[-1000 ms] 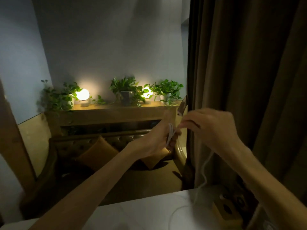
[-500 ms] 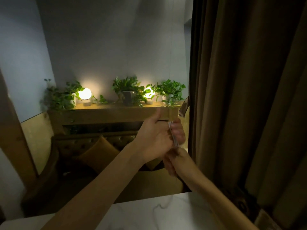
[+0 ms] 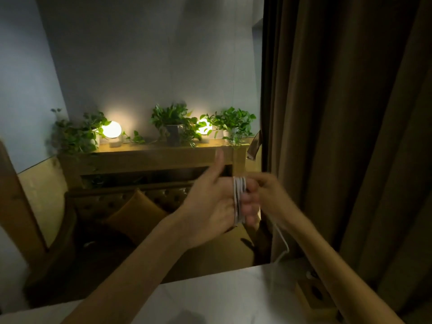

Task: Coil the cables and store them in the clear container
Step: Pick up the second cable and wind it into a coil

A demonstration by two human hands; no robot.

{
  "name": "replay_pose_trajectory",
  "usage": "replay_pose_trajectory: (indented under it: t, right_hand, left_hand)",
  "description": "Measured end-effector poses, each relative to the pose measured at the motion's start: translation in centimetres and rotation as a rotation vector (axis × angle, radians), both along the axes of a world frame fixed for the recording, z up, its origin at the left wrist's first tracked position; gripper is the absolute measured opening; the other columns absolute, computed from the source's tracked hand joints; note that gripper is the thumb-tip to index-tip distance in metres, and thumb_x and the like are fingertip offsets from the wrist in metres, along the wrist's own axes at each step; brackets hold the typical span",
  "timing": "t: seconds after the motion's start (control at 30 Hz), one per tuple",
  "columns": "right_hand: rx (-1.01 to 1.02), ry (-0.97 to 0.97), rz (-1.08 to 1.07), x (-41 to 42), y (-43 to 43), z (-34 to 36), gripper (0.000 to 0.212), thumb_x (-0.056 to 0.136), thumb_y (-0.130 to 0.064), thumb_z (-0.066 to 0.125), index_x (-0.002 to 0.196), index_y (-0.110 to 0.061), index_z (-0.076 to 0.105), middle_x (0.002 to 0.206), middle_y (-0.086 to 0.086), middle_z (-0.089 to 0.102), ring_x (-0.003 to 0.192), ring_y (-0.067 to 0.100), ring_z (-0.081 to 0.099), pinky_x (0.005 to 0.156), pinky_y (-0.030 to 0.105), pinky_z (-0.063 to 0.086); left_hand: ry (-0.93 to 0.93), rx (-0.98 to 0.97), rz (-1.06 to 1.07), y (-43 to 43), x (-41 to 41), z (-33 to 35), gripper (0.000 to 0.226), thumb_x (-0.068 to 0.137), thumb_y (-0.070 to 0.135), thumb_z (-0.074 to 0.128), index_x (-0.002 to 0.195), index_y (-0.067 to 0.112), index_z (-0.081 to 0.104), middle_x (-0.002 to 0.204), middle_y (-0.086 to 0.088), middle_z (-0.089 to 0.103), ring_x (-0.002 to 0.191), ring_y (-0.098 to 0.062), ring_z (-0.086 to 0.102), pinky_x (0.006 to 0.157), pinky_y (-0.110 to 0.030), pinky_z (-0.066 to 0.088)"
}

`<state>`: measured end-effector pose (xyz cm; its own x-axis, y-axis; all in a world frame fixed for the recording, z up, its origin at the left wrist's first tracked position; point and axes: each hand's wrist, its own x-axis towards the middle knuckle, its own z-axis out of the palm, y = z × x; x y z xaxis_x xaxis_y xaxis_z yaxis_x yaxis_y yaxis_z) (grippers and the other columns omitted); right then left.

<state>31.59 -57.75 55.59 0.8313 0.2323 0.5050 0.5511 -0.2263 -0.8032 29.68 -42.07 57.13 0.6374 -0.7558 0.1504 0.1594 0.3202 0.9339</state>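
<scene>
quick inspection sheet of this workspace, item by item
surface: white table, only partly in view
job's things: white cable, several turns wound round the left hand's fingers; clear container not seen
clutter: wooden block at the table's right end
grippers: left hand thumb raised, carrying the coil; right hand pinches the cable beside the coil
cables: loose tail hangs below the right hand to the table
surroundings: brown curtain right; shelf with plants and lit lamps; sofa below
</scene>
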Motion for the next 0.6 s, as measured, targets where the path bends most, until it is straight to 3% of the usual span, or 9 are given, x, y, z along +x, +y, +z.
replay_pose_trajectory:
  t: [0.07, 0.13, 0.23, 0.33, 0.37, 0.43, 0.5, 0.6]
  right_hand:
    - [-0.082, 0.099, 0.005, -1.2, 1.6, -2.9, 0.031, 0.097, -0.015, 0.046, 0.078, -0.032, 0.063, 0.065, -0.011, 0.059, 0.056, -0.001, 0.056, 0.056, 0.019, 0.044]
    - [-0.227, 0.034, -0.014, -2.7, 2.2, -5.2, 0.026, 0.098, -0.027, 0.045, 0.083, -0.033, 0.067, 0.062, -0.018, 0.057, 0.057, 0.000, 0.053, 0.058, 0.017, 0.039]
    - [-0.498, -0.153, -0.083, -4.5, 0.8, -4.6, 0.018, 0.093, -0.039, 0.048, 0.094, -0.035, 0.065, 0.071, -0.027, 0.058, 0.071, -0.004, 0.057, 0.062, 0.013, 0.039]
    - [-0.662, -0.475, -0.359, -4.0, -1.4, -0.7, 0.019, 0.089, -0.038, 0.050, 0.101, -0.036, 0.064, 0.088, -0.029, 0.055, 0.077, -0.008, 0.055, 0.071, 0.014, 0.044]
    - [-0.648, -0.548, -0.423, -3.2, -2.0, 0.8, 0.018, 0.087, -0.036, 0.052, 0.100, -0.035, 0.065, 0.090, -0.027, 0.056, 0.078, -0.006, 0.057, 0.071, 0.018, 0.048]
    - [-0.540, -0.549, -0.400, -1.0, -2.7, 2.5, 0.010, 0.086, -0.033, 0.059, 0.093, -0.034, 0.067, 0.085, -0.025, 0.062, 0.077, -0.003, 0.062, 0.069, 0.022, 0.052]
    - [-0.301, -0.322, -0.179, 0.7, -2.1, 2.5, 0.007, 0.087, -0.029, 0.062, 0.087, -0.031, 0.069, 0.080, -0.018, 0.068, 0.075, 0.000, 0.065, 0.068, 0.020, 0.051]
    - [0.081, 0.025, 0.116, 0.8, 0.2, -0.2, 0.017, 0.080, -0.041, 0.066, 0.082, -0.024, 0.069, 0.073, -0.012, 0.071, 0.069, -0.002, 0.066, 0.064, 0.015, 0.051]
  left_hand:
    - [0.117, -0.177, 0.037, 0.8, 0.7, 1.7, 0.070, 0.085, 0.075, 0.023, 0.083, 0.011, 0.051, 0.069, 0.000, 0.043, 0.062, -0.013, 0.042, 0.064, -0.028, 0.038]
    - [0.224, -0.285, 0.135, 1.1, 2.6, 2.2, 0.068, 0.085, 0.074, 0.025, 0.084, 0.011, 0.051, 0.070, 0.000, 0.042, 0.062, -0.012, 0.041, 0.064, -0.026, 0.038]
    - [0.167, -0.091, 0.470, 1.8, 5.7, 0.9, 0.075, 0.085, 0.076, 0.019, 0.082, 0.009, 0.053, 0.071, -0.005, 0.042, 0.062, -0.015, 0.042, 0.063, -0.029, 0.038]
    - [0.119, 0.180, 0.356, 1.5, 5.6, -1.7, 0.093, 0.079, 0.081, 0.016, 0.099, 0.003, 0.061, 0.090, -0.016, 0.056, 0.080, -0.023, 0.053, 0.083, -0.033, 0.045]
    - [0.113, 0.218, 0.242, 1.0, 4.5, -2.3, 0.092, 0.080, 0.081, 0.016, 0.102, 0.004, 0.062, 0.091, -0.015, 0.056, 0.081, -0.023, 0.054, 0.084, -0.034, 0.045]
    - [0.140, 0.200, 0.071, -0.3, 2.1, -2.4, 0.084, 0.080, 0.080, 0.017, 0.090, 0.008, 0.058, 0.078, -0.008, 0.050, 0.069, -0.018, 0.048, 0.071, -0.031, 0.042]
    - [0.161, 0.109, -0.028, -1.2, 0.8, -1.5, 0.080, 0.081, 0.080, 0.018, 0.085, 0.008, 0.053, 0.071, -0.004, 0.044, 0.064, -0.015, 0.043, 0.064, -0.028, 0.037]
    - [0.220, -0.108, -0.054, -1.0, 1.3, 1.1, 0.077, 0.081, 0.080, 0.020, 0.085, 0.010, 0.052, 0.069, 0.000, 0.046, 0.062, -0.010, 0.044, 0.062, -0.023, 0.037]
